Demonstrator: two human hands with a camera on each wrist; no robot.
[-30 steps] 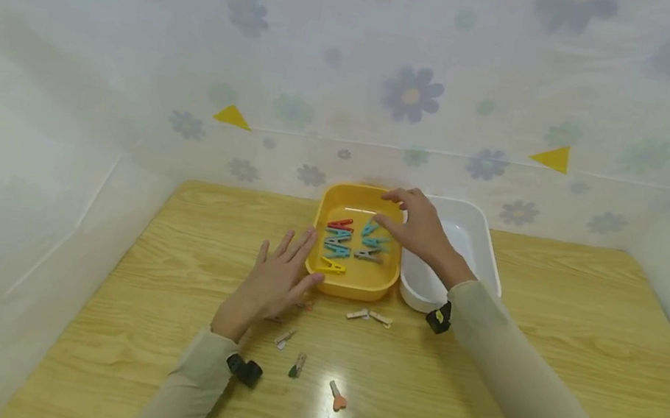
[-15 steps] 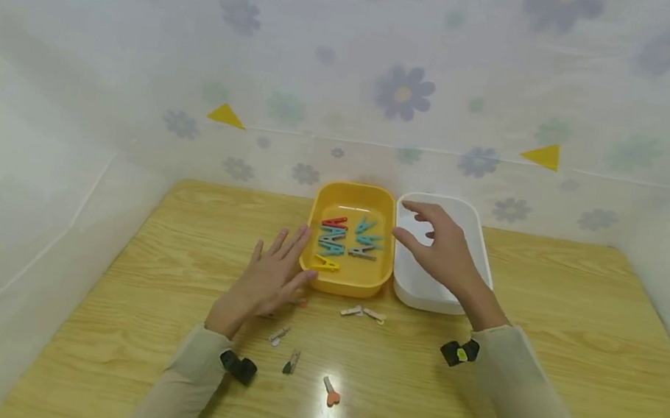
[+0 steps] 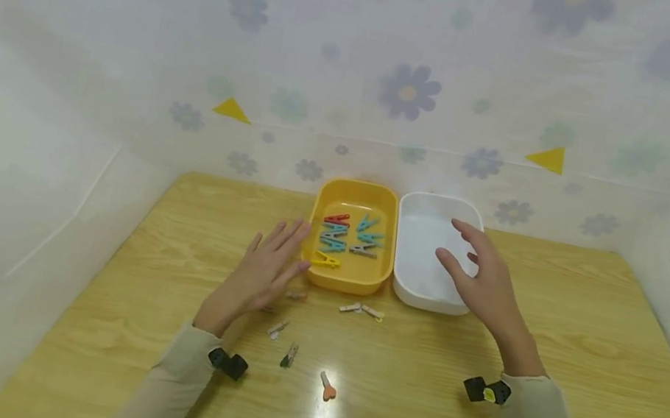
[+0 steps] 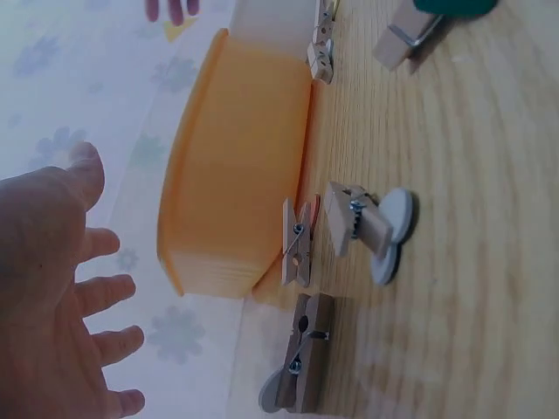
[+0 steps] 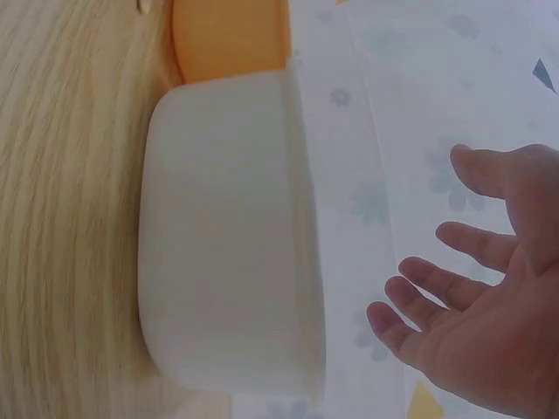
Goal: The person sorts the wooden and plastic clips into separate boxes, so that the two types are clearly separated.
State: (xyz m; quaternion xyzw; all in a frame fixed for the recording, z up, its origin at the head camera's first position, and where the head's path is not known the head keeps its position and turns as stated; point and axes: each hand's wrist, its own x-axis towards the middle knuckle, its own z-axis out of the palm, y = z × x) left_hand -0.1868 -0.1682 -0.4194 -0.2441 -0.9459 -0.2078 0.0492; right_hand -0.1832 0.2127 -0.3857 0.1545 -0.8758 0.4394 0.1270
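Note:
My left hand (image 3: 257, 271) hovers with fingers spread at the left side of a yellow plastic tray (image 3: 355, 286); it holds nothing. Inside that tray lie plastic clothespins: a red one (image 3: 337, 218), a yellow one (image 3: 326, 260), and several blue and grey ones. My right hand (image 3: 491, 287) is held over the right edge of a white plastic tray (image 3: 426, 302), fingers loosely bent, nothing between them. Wooden clothespins lie on the table in front, such as one with an orange heart (image 3: 328, 389) and one with a green end (image 3: 289, 356). My left hand partly hides others.
The two trays stand side by side at the back of the wooden table (image 3: 561, 338), against a flower-printed curtain (image 3: 409, 95). In the left wrist view, several wooden clothespins, including one with a pale shape on it (image 4: 395, 229), lie close to the yellow tray.
My right hand has moved right, from above the yellow tray to the white tray's right edge. The left hand has drawn back slightly. The clothespins look unmoved.

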